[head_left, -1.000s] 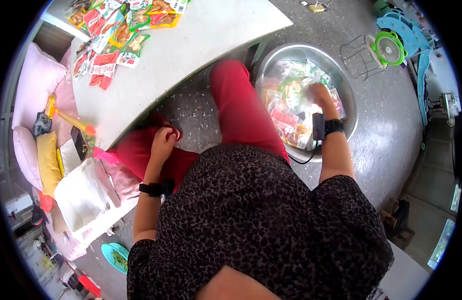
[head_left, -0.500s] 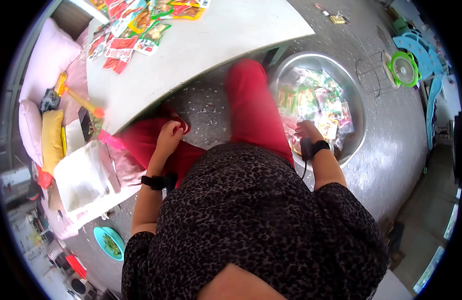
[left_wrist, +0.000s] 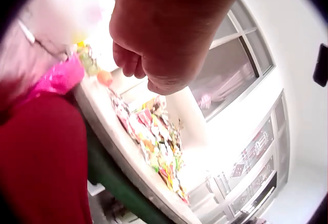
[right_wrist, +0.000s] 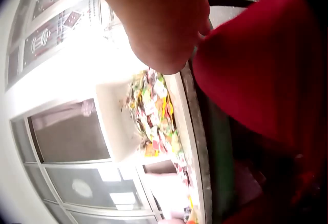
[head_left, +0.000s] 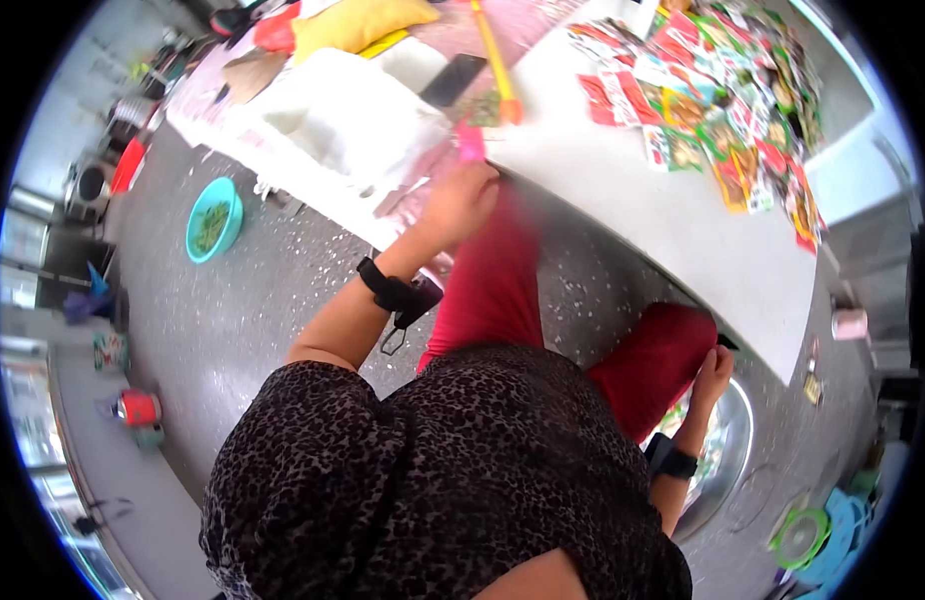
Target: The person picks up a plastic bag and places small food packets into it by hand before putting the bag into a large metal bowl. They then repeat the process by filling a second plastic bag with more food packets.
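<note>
My left hand [head_left: 461, 208] is raised over the left thigh, close to the white-lined box [head_left: 328, 130]. Its fingers are curled in the left wrist view, and nothing shows in them. My right hand [head_left: 715, 377] is at the right knee [head_left: 658, 350], its fingers bent beside the red trouser fabric; no packet shows in it. Below that hand, partly hidden by the arm and leg, stands a metal basin [head_left: 748, 425] holding plastic packets. Colourful food packets [head_left: 728, 110] lie heaped on the white table [head_left: 633, 200], away from both hands.
The table edge [head_left: 673, 275] runs just past both knees. A yellow stick with an orange end [head_left: 498, 65], a dark phone-like slab [head_left: 453, 80] and a pink item [head_left: 471, 142] lie near the left hand. A turquoise bowl of greens [head_left: 214, 220] and a green fan [head_left: 800, 537] stand farther off.
The view has swung left. The right hand has come out of the basin to the knee, with no packet seen. The left hand has risen off the thigh towards the white-lined box.
</note>
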`<state>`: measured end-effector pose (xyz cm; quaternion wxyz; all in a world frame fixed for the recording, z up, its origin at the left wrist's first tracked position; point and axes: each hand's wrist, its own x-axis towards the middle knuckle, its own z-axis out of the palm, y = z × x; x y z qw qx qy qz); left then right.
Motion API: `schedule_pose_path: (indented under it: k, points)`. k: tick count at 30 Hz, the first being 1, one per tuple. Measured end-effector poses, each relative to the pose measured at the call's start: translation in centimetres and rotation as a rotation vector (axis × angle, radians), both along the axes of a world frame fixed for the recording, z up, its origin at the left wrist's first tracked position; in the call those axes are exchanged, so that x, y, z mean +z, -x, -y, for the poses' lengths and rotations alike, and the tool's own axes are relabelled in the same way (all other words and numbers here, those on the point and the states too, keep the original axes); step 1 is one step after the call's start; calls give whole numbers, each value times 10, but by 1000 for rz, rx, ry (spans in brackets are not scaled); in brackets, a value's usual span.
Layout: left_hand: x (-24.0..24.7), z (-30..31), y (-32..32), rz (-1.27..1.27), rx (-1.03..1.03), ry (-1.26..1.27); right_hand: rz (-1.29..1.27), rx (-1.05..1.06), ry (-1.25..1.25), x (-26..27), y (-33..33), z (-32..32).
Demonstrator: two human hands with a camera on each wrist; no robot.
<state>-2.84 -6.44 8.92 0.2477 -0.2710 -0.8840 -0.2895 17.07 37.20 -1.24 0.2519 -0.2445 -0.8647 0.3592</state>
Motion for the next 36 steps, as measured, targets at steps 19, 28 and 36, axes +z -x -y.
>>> schedule_pose_path:
  k: [19,28,36]
  points:
    - [-7,144,73,523,844,280,-47,88,-475,-6,20,29]
    - [0,151,69,569,607,-5,-43,112,-465,-3,20,32]
    - [38,49,37,957,-247,-983,-171,92,-384,21,29,41]
